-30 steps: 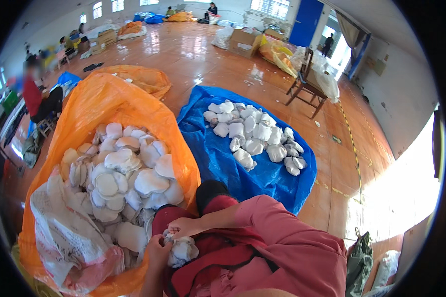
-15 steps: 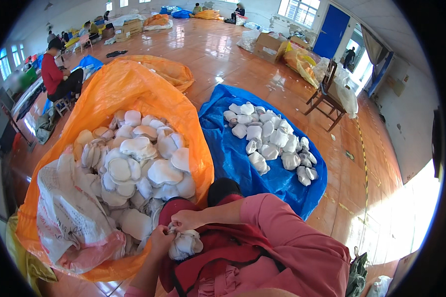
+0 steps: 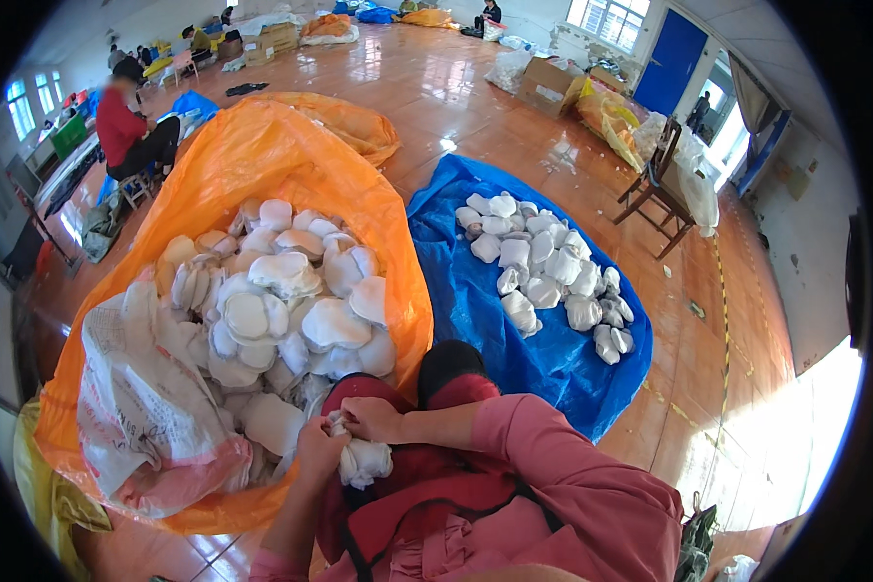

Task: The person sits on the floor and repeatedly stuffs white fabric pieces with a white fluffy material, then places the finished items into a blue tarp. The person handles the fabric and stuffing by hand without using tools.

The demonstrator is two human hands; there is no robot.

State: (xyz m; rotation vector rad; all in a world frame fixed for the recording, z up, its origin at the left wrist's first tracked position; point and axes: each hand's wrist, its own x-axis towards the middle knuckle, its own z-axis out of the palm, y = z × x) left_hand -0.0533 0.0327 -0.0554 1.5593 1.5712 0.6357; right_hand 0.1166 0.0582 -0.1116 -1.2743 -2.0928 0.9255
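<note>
Over my lap both hands are closed on one small white cloth bundle (image 3: 366,466), bunched and rounded. My left hand (image 3: 318,452) grips its gathered upper end from the left. From the right, the fingers of my right hand (image 3: 372,421) pinch the same end, and the bundle's body hangs below them. Close by on the left, a heap of white, rounded, flat pads (image 3: 336,324) fills an open orange sheet (image 3: 398,242). Similar white bundles (image 3: 543,291) lie grouped on a blue tarp (image 3: 456,281) ahead to the right. My fingers partly hide the gathered end.
A white woven sack (image 3: 136,398) lies over the near left side of the orange sheet. Beyond the blue tarp stands a wooden chair (image 3: 662,189). A person in red (image 3: 126,126) sits on a stool at the left. Cardboard boxes (image 3: 543,85) stand by the far wall.
The view has shifted slightly, so the scene sits a little further right. Both hands keep hold of the bundle, which has turned somewhat; my right fingers have moved slightly at its gathered end.
</note>
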